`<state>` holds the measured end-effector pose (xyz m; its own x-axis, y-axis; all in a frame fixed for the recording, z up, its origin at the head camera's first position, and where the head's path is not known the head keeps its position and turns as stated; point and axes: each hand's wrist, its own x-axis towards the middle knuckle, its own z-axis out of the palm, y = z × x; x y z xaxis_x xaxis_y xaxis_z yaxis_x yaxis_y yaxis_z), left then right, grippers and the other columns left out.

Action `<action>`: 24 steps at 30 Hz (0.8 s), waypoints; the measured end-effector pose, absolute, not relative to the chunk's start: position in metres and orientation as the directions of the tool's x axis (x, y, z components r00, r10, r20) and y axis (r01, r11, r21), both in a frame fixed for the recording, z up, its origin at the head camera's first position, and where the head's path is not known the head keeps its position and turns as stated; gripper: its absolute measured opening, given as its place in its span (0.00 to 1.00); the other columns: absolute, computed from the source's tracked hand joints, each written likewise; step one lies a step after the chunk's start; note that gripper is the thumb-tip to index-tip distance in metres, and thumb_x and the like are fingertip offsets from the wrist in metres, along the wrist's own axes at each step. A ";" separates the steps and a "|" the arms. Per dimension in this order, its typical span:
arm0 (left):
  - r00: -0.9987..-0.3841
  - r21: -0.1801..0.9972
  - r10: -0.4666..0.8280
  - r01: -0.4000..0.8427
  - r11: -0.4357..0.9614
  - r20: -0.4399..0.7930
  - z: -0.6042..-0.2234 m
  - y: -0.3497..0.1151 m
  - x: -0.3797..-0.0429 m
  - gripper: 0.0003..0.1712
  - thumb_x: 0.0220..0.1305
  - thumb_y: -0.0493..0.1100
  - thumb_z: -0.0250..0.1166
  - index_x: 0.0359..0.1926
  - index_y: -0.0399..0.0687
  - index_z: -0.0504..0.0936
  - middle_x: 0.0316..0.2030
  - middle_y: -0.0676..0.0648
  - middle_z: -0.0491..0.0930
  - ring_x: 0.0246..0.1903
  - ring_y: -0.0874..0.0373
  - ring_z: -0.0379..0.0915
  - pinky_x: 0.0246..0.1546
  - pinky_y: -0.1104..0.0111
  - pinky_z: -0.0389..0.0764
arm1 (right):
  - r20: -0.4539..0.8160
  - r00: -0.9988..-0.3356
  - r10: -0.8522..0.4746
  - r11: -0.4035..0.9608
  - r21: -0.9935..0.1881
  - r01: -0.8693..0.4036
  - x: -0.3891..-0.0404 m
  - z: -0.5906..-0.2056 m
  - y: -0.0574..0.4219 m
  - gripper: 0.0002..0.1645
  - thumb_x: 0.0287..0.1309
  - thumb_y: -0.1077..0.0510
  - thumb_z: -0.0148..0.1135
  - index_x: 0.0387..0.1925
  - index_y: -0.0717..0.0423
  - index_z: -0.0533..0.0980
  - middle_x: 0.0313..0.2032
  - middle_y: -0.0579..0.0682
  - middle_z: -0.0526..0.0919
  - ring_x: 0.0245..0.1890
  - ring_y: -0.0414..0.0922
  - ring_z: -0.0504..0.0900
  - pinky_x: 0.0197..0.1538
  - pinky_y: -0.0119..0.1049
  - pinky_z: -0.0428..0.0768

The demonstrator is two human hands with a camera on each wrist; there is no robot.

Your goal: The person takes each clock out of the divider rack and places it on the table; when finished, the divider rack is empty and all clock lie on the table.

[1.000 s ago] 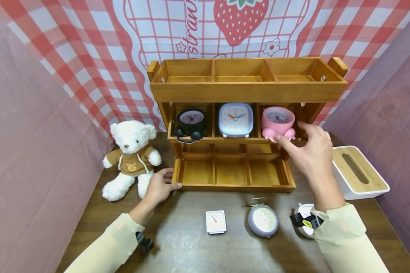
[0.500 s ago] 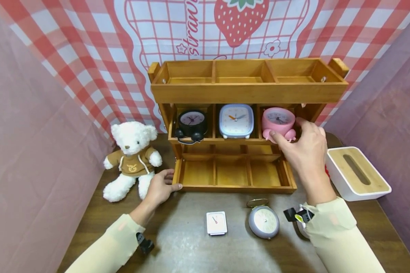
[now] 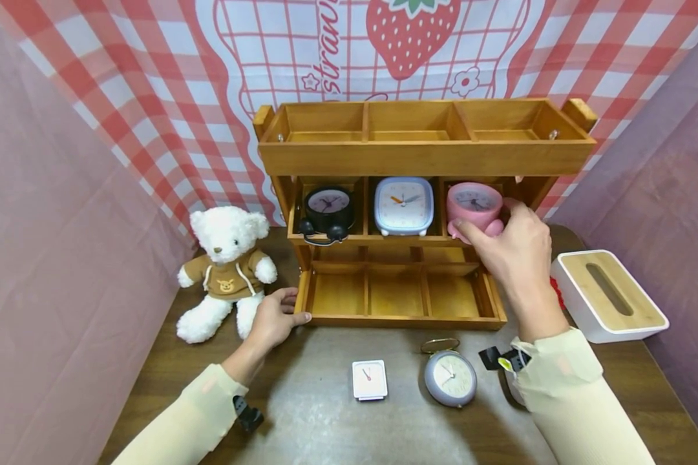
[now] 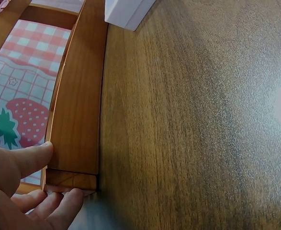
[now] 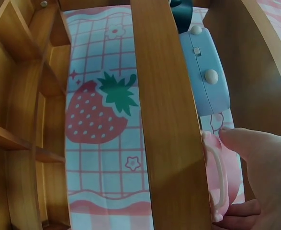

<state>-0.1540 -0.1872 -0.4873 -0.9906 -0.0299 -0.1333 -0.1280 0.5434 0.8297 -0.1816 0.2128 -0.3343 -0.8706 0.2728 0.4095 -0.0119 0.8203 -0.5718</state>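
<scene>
A three-tier wooden shelf (image 3: 424,158) stands at the back. In the right compartment of its middle tier sits a pink alarm clock (image 3: 472,210). My right hand (image 3: 514,248) grips this clock from the right, thumb at its front foot and fingers around its side. From the right wrist view, the pink clock (image 5: 230,175) shows its handle, partly behind a shelf board. My left hand (image 3: 274,316) holds the left end of the bottom tray (image 3: 395,321), its thumb (image 4: 37,157) over the edge. To the pink clock's left are a blue-and-white clock (image 3: 404,206) and a black clock (image 3: 328,210).
On the table lie a small white square clock (image 3: 369,380) and a grey round clock (image 3: 450,380). Another object is mostly hidden under my right wrist. A white teddy bear (image 3: 227,258) sits left of the shelf, a tissue box (image 3: 611,294) to its right.
My right hand has shifted slightly left and drawn in closer around the pink clock, which stays in its compartment. My left hand stays at the tray's end.
</scene>
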 end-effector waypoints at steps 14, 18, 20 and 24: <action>-0.991 0.839 -0.037 -0.126 0.529 -0.126 -0.489 -0.187 -0.155 0.36 0.58 0.35 0.76 0.67 0.31 0.74 0.56 0.32 0.81 0.52 0.40 0.81 0.53 0.52 0.83 | 0.468 -0.818 0.335 0.786 -0.618 -0.032 -0.193 -0.338 0.206 0.47 0.43 0.34 0.78 0.57 0.60 0.77 0.51 0.67 0.82 0.49 0.66 0.80 0.53 0.64 0.75; -0.991 0.840 -0.034 -0.127 0.528 -0.129 -0.489 -0.187 -0.155 0.36 0.58 0.35 0.76 0.67 0.32 0.74 0.56 0.32 0.81 0.52 0.40 0.81 0.53 0.52 0.83 | 0.476 -0.805 0.352 0.770 -0.637 -0.040 -0.193 -0.337 0.207 0.45 0.44 0.34 0.76 0.57 0.59 0.78 0.51 0.65 0.81 0.49 0.64 0.80 0.53 0.62 0.75; -0.991 0.838 -0.034 -0.128 0.531 -0.130 -0.490 -0.187 -0.155 0.36 0.59 0.35 0.76 0.67 0.32 0.74 0.56 0.33 0.81 0.53 0.40 0.81 0.53 0.52 0.83 | 0.462 -0.814 0.352 0.768 -0.640 -0.032 -0.191 -0.336 0.208 0.45 0.44 0.35 0.75 0.58 0.59 0.78 0.52 0.64 0.81 0.49 0.63 0.80 0.53 0.61 0.75; -0.991 0.835 -0.034 -0.128 0.535 -0.129 -0.490 -0.187 -0.154 0.36 0.59 0.35 0.76 0.67 0.32 0.74 0.56 0.33 0.81 0.53 0.40 0.81 0.53 0.52 0.83 | 0.443 -0.829 0.342 0.769 -0.639 -0.024 -0.186 -0.334 0.210 0.46 0.43 0.36 0.75 0.60 0.58 0.77 0.52 0.64 0.80 0.50 0.63 0.79 0.53 0.60 0.74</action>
